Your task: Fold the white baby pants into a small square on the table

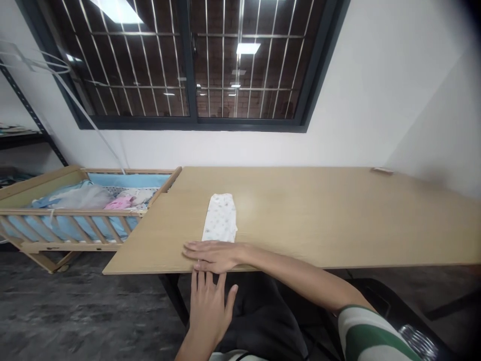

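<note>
A folded white baby garment (220,216) with a small grey print lies lengthwise on the light wooden table (319,215). Across its near end, my right hand (216,255) lies flat with fingers stretched to the left, covering that part of the cloth. My left hand (210,303) is at the table's front edge, fingers extended forward and slightly apart. Its fingertips meet the underside of my right hand and are partly hidden there. Neither hand is closed around anything.
Left of the table stands a wooden crib (71,215) with blue lining and heaped cloths, among them a pink cloth (119,202). A small flat object (382,171) rests at the table's far right. A barred window (193,65) is behind.
</note>
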The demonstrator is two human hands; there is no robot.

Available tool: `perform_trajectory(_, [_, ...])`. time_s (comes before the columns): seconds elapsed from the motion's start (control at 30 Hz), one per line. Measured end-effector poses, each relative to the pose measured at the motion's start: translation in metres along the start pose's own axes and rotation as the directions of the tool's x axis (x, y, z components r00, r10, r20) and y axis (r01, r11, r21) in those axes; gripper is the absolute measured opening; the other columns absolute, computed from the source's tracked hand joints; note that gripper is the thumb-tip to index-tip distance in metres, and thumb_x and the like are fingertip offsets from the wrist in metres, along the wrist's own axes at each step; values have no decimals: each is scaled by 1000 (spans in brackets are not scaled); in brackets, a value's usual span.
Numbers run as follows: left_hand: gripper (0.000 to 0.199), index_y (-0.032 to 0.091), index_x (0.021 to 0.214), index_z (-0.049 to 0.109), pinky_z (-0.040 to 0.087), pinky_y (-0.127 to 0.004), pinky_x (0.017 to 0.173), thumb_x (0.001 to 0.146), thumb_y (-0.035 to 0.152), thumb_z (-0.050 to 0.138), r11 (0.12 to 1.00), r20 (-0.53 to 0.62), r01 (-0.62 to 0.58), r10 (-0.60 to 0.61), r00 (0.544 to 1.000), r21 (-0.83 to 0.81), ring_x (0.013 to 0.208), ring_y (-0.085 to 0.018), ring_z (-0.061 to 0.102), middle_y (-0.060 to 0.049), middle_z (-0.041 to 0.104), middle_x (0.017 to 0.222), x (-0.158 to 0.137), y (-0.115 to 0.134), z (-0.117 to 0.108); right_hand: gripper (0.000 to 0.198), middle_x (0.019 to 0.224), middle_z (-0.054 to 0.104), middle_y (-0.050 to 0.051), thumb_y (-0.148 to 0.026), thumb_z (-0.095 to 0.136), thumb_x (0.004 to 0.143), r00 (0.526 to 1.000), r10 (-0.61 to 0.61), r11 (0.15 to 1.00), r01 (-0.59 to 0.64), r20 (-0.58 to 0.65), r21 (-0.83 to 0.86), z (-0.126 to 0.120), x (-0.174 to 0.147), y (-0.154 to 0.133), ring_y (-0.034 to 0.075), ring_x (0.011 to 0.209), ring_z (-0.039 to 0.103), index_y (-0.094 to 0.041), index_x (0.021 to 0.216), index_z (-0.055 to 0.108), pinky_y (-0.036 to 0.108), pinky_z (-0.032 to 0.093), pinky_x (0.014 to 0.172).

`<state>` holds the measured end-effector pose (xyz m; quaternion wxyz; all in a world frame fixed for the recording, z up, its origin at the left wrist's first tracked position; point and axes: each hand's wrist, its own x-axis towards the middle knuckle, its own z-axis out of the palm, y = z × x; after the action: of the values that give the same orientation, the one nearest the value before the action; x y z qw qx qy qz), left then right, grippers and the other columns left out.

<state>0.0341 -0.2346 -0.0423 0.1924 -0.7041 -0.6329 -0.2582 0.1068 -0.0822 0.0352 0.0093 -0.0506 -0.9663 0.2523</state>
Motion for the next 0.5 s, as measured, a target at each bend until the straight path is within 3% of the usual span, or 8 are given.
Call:
perform_trajectory(0.1, [48,22,138,62,39,-66,109,94,42,58,999,30,-44,43,999,12,131,-43,52,-20,61,137,-6,-7,7,58,167,25,4,-48,33,108,998,53,998,-52,-22,27,7,-7,10,16,156,15,-25,161,29,34,10,127])
perform_trajectory(0.3, [61,30,154,41,37,-69,108,96,37,56,998,90,-42,37,995,52,143,-45,40,-21,43,156,-5,-12,11,64,168,19,4,-55,40,105,969,213,973,-222,-123,-63,-10,-8,63,21,156,14,-27,162,27,40,6,127])
perform_trajectory(0.5, [57,31,151,47,38,-69,108,95,35,59,999,103,-19,16,995,26,141,-46,41,-21,44,155,-4,-8,8,62,167,25,3,-55,45,102,882,402,895,-435,-247,-97,-41,10,136,23,156,17,-29,158,37,41,10,127])
